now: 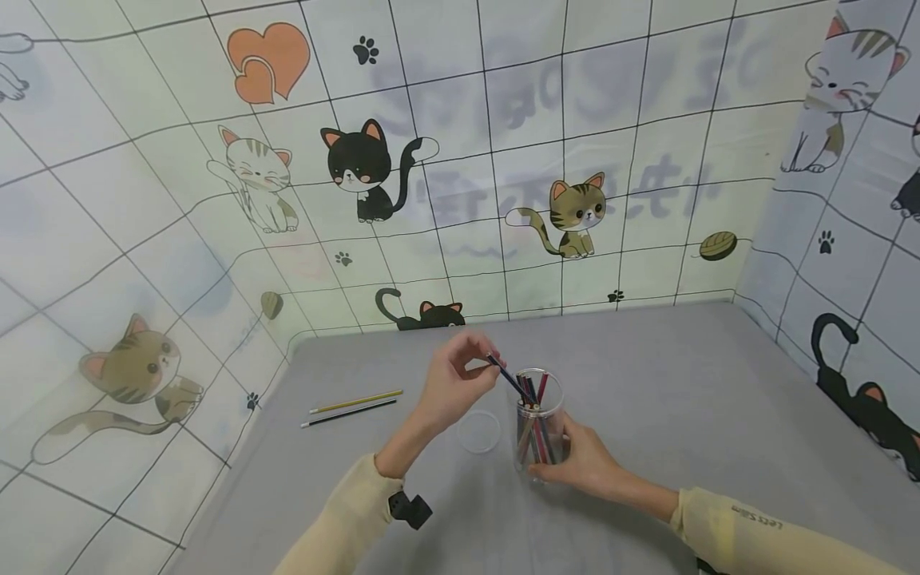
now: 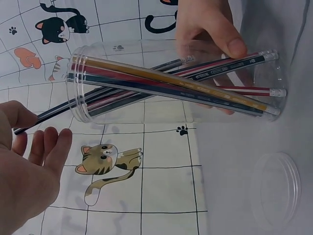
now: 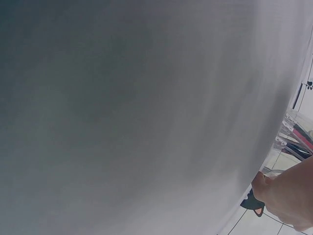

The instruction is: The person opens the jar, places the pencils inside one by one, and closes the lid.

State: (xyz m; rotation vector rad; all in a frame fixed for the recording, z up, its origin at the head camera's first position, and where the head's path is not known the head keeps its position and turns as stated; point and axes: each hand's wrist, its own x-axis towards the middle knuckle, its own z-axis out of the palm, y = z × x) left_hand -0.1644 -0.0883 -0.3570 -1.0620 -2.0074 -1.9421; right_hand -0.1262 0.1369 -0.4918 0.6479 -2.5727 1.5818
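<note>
My left hand (image 1: 454,383) pinches the upper end of a dark pencil (image 1: 507,376), which slants down into a clear jar (image 1: 555,399). In the left wrist view the thumb and fingers of the left hand (image 2: 32,169) hold that pencil's tip outside the jar's mouth. Around the lower side of the jar, my right hand (image 1: 585,457) grips it upright on the table. Several pencils lean inside, among them a yellow pencil (image 2: 161,76) and a red one (image 1: 542,386). The right wrist view catches only part of the right hand (image 3: 288,193) at its edge.
A round clear lid (image 1: 478,432) lies on the grey table (image 1: 668,399), left of the jar. Farther left, a yellow pencil (image 1: 355,402) and a black pencil (image 1: 350,414) lie side by side. A cat-print cloth (image 1: 460,184) surrounds the table's back and sides.
</note>
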